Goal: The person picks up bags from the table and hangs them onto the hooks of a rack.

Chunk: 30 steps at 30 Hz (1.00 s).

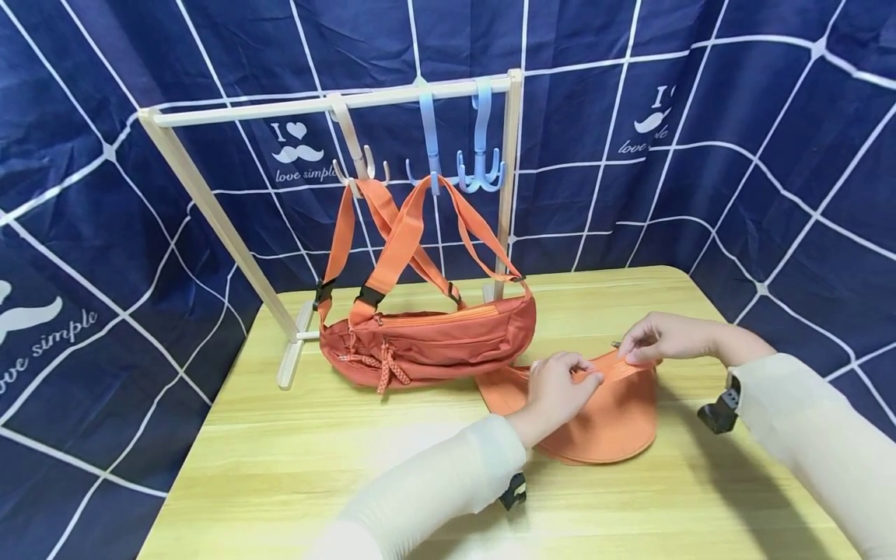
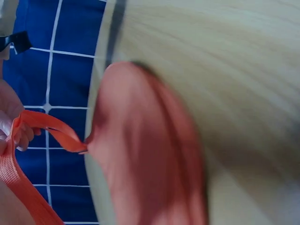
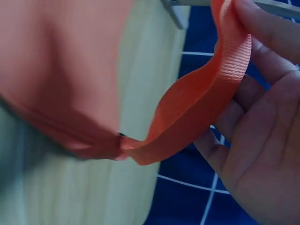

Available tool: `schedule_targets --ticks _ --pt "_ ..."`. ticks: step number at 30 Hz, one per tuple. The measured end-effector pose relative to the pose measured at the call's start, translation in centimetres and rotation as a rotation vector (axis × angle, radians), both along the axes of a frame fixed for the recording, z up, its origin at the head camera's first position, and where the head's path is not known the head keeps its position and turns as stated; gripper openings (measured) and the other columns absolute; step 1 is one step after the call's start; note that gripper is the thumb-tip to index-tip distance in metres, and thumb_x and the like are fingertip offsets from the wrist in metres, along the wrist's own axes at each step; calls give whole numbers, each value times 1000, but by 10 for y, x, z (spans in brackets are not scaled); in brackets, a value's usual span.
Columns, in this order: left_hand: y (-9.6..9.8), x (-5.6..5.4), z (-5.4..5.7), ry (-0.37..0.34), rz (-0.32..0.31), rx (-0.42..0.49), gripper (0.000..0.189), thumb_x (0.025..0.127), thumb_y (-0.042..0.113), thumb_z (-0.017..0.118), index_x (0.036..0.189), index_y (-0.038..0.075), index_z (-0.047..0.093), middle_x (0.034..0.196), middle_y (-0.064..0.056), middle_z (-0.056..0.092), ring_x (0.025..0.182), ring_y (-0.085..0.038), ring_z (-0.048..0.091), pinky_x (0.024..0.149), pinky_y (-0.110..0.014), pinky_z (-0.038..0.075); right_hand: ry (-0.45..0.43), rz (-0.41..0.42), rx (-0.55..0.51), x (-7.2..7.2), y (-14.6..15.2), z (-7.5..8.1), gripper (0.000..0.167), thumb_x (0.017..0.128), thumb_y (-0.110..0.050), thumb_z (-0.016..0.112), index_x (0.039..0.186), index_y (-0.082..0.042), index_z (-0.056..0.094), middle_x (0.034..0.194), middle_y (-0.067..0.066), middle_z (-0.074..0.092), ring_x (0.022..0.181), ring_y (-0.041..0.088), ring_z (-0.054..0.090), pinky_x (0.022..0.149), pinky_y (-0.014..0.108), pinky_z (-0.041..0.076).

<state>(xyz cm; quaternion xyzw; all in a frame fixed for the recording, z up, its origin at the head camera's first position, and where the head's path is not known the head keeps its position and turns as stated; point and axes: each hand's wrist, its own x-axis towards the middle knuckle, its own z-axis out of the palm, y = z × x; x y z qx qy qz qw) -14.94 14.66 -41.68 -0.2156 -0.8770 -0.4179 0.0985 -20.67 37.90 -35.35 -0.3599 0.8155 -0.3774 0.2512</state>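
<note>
A flat orange bag (image 1: pixel 609 428) with a rounded lower edge lies toward the right of the table. My left hand (image 1: pixel 563 389) is over its upper left part, thumb and fingers pinching the bag's orange webbing strap (image 2: pixel 33 197). At the upper right, my right hand (image 1: pixel 665 338) pinches the same strap (image 3: pixel 206 103) between thumb and fingers. In the right wrist view the strap loops from the bag's corner up to my fingertips. A red-orange waist bag (image 1: pixel 434 342) hangs left of my hands by its orange straps.
A wooden rack (image 1: pixel 224 222) stands at the back with a beige hook (image 1: pixel 353 148) and two blue hooks (image 1: pixel 429 132) on its bar. Blue cloth (image 1: pixel 588 93) with white lines surrounds the wooden table (image 1: pixel 280 474) at the back and sides.
</note>
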Motion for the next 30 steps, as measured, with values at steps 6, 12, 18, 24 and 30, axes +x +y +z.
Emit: schedule_targets --ticks 6,12,18,24,30 --pt "0 -4 20 -51 -52 59 12 86 33 70 83 22 68 73 20 54 58 1 40 57 -13 32 -24 -23 -10 1 4 22 9 90 2 58 89 -3 66 68 -10 56 58 4 51 49 28 45" --pt "0 -6 36 -83 -81 68 14 88 36 67 83 24 63 63 17 46 49 -2 36 47 -16 31 -39 -47 -18 3 7 40 11 92 1 55 90 -4 65 75 -9 58 66 4 53 57 28 47" --pt "1 -6 50 -66 -68 40 14 87 39 68 82 27 63 71 24 51 68 6 46 57 -10 33 10 -46 -40 3 8 50 13 91 4 53 88 -5 62 73 -12 54 65 3 51 56 28 45" --pt "0 -5 68 -153 -139 103 14 90 36 65 84 26 58 63 26 58 47 7 52 49 -15 40 80 -45 -71 4 9 60 16 91 6 52 89 -7 61 76 -9 57 69 6 52 59 28 44" --pt "-3 -6 87 -140 -146 87 13 92 35 63 84 26 57 58 27 56 43 4 48 44 -19 38 123 -57 -102 6 6 72 18 89 9 50 89 -6 61 79 -6 59 70 6 54 60 27 45"
